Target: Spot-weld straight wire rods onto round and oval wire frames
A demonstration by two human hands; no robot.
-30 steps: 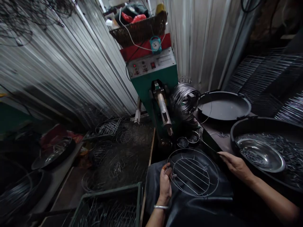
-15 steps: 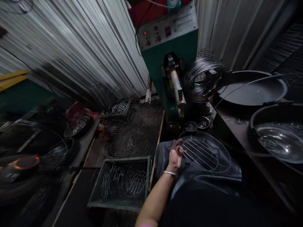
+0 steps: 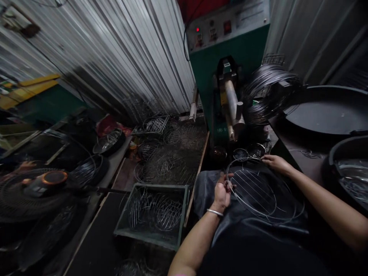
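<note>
A round wire rack (image 3: 258, 189) with parallel cross wires lies over the dark cloth on my lap. My left hand (image 3: 222, 193), a silver bangle on its wrist, is closed on the rack's left rim. My right hand (image 3: 274, 163) rests at the rack's far right rim, its fingers curled on the wire near the small round dishes (image 3: 248, 152). The green welding machine (image 3: 230, 76) with its metal arm (image 3: 233, 111) stands right behind the rack.
A green crate (image 3: 153, 212) of finished wire racks sits at the lower left, with more racks piled on the floor (image 3: 169, 153) beyond. A wire coil (image 3: 268, 94) and black pans (image 3: 327, 111) are on the right bench. A fan (image 3: 37, 188) stands at the left.
The view has swung left and down. My right hand, out of sight half a second ago, has come back to the rack's far rim. My left hand keeps its hold on the rim.
</note>
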